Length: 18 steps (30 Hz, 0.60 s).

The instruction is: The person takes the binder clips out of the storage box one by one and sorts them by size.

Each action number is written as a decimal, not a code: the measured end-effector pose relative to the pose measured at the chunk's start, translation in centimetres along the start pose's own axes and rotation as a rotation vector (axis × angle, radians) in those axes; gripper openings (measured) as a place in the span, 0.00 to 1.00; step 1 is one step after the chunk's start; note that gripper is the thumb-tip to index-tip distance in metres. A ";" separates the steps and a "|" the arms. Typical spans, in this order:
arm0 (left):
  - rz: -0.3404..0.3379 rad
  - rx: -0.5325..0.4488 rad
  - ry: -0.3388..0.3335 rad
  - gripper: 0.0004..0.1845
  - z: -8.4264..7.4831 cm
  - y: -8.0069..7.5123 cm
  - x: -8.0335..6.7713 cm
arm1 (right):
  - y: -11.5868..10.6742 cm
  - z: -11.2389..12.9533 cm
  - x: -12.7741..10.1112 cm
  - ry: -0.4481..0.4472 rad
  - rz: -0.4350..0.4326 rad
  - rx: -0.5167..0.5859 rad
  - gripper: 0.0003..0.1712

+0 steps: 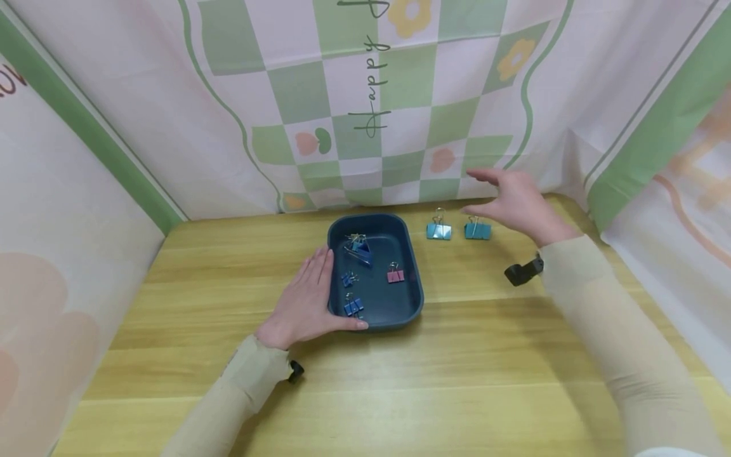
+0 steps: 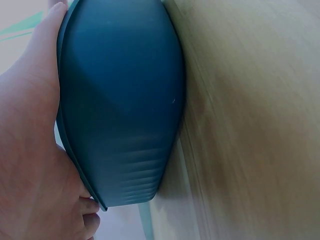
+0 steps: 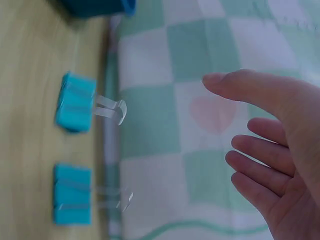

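Observation:
A dark blue tray (image 1: 384, 303) stands on the table, and my left hand (image 1: 305, 304) rests against its near left corner. The fingers lie straight along the left rim and the thumb lies along the near rim; the left wrist view shows the tray's outer wall (image 2: 120, 90) beside the palm. My right hand (image 1: 514, 204) is raised, holding nothing, thumb and fingers spread apart. It is nearest a turquoise binder clip (image 1: 477, 231). Left of that one stands another turquoise binder clip (image 1: 438, 231). Both clips also show in the right wrist view.
Inside the tray are a pink binder clip (image 1: 395, 277), blue binder clips (image 1: 353, 307) and a cluster of metal-handled clips (image 1: 358, 249) at the far left. A checked curtain (image 1: 354, 152) hangs along the table's back edge, with more fabric at both sides.

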<state>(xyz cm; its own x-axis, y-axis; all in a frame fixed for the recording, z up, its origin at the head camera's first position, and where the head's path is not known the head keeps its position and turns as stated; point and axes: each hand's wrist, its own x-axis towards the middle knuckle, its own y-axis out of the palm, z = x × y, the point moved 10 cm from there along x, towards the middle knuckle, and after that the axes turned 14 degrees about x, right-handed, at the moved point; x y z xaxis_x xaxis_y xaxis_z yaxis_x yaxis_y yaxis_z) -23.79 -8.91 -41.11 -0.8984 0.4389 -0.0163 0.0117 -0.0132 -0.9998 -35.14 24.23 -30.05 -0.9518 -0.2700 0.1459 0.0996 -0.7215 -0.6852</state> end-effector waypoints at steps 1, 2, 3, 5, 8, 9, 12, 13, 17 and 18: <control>0.001 0.001 -0.001 0.80 0.0 0.0 0.0 | 0.2 0.7 0.0 -0.011 0.004 -0.006 0.48; 0.002 0.001 -0.002 0.80 0.0 0.0 0.0 | 0.5 1.5 0.1 -0.027 0.007 -0.013 0.48; 0.003 0.000 -0.003 0.80 0.0 0.0 0.0 | 0.7 2.2 0.1 -0.045 0.007 -0.019 0.47; 0.004 0.000 -0.004 0.80 0.0 0.0 0.0 | 1.4 3.7 0.2 -0.089 0.011 -0.024 0.46; 0.001 -0.001 -0.004 0.80 0.0 0.0 0.0 | 2.6 5.6 0.4 -0.145 0.029 -0.023 0.46; 0.000 0.000 -0.004 0.80 0.0 0.0 0.0 | 3.1 6.2 0.5 -0.164 0.033 -0.026 0.45; -0.001 0.001 -0.004 0.80 0.0 0.1 0.0 | 4.6 7.5 0.6 -0.209 0.056 -0.028 0.44; 0.000 0.001 -0.004 0.80 0.0 0.1 0.0 | 5.1 8.0 0.6 -0.223 0.066 -0.026 0.44; -0.001 0.000 -0.006 0.80 0.0 0.1 0.0 | 7.2 9.4 0.7 -0.277 0.103 -0.022 0.45; -0.001 0.002 -0.006 0.80 0.0 0.1 0.0 | 7.7 9.7 0.7 -0.285 0.117 -0.016 0.45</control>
<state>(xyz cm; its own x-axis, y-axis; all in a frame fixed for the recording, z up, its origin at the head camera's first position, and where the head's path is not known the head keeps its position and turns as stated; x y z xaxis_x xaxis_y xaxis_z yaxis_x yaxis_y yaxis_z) -23.80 -8.92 -41.21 -0.9011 0.4333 -0.0153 0.0101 -0.0143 -0.9998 -32.19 12.29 -28.32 -0.8142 -0.5203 0.2577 0.1970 -0.6651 -0.7203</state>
